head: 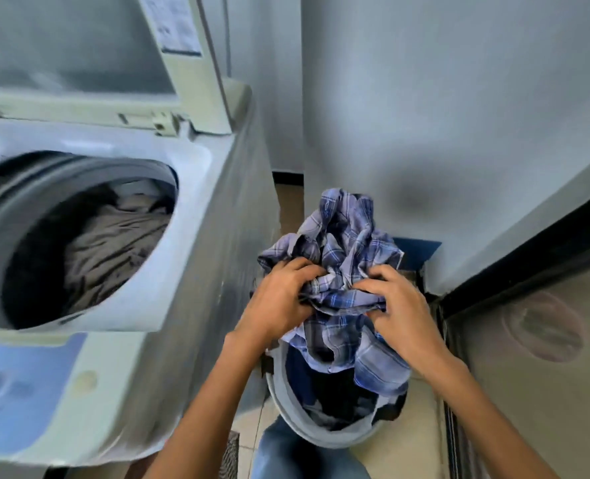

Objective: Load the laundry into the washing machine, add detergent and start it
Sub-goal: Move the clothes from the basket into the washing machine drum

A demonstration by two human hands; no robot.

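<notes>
Washer: grey top-loading washing machine (197, 271), left, lid up, brown cloth in the drum.
Basket: round grey laundry basket (288, 406), near right on the floor, dark clothes inside.
Shirt: crumpled blue plaid shirt (345, 243), above the basket; soft, light, floppy, best bunched mid-bundle.
Hands: left hand (279, 299) and right hand (400, 312) both clenched in its folds.

Both bare arms reach forward, left hand (279, 299) and right hand (402, 312) clenched, fingers curled.
</notes>
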